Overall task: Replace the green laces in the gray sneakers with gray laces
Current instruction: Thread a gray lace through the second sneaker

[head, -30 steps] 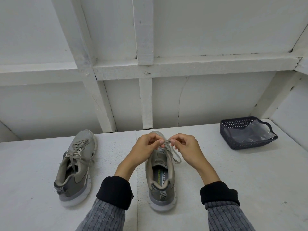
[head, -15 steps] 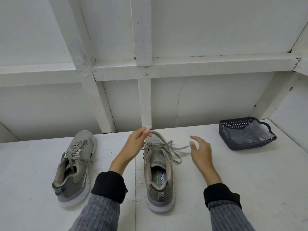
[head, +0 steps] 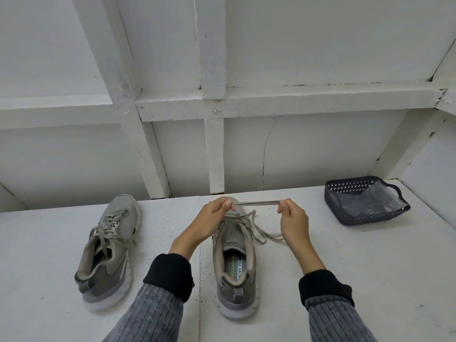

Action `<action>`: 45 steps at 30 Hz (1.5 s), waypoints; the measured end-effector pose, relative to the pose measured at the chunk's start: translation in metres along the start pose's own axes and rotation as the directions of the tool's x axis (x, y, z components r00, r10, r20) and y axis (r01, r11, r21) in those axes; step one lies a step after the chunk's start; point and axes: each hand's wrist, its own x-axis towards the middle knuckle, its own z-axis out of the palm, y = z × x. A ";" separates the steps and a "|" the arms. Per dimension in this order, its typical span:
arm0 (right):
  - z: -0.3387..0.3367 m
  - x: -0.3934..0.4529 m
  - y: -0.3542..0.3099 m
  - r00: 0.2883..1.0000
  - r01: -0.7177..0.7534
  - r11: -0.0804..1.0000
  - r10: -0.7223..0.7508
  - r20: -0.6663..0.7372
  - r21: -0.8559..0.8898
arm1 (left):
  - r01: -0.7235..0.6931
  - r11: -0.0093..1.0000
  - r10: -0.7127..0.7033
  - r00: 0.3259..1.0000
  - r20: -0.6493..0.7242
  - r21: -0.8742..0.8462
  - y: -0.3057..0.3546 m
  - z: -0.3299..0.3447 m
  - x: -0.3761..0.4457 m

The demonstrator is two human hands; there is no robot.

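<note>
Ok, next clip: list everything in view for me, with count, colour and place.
sneakers: two, gray; one at left, one at centre, both on the table
lace: one stretch, gray, held taut between both hands above the centre sneaker's toe
basket: one, dark blue, far right of the table
bag: one, clear plastic, inside the basket
table: one, white
wall: white, framed, behind the table
sleeves: two, gray with black cuffs, bottom
hands: left and right, each pinching the lace
</note>
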 end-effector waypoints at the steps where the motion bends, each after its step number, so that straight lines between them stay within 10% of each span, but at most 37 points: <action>1: 0.001 0.001 0.003 0.999 -0.034 0.999 0.034 -0.009 -0.031 | 0.004 1.000 -0.004 1.000 -0.007 -0.003 -0.002 0.003 0.001; 5: 0.005 -0.001 0.000 0.993 -0.051 0.965 0.077 0.093 -0.258 | 0.000 1.000 -0.002 0.998 -0.065 -0.029 0.003 0.012 0.005; 12: 0.022 -0.009 -0.040 0.873 0.034 0.998 -0.053 0.485 0.048 | -0.076 0.996 0.071 0.992 -0.102 -0.045 0.001 0.016 0.011; 34: -0.023 0.004 -0.120 0.938 0.212 0.856 -0.314 0.148 0.472 | 0.002 0.986 -0.043 0.969 -0.241 -0.169 -0.058 0.028 0.000; 45: -0.025 0.009 -0.113 0.935 0.256 0.884 -0.329 0.132 0.390 | 0.020 0.980 -0.077 0.955 -0.286 -0.197 -0.052 0.025 0.002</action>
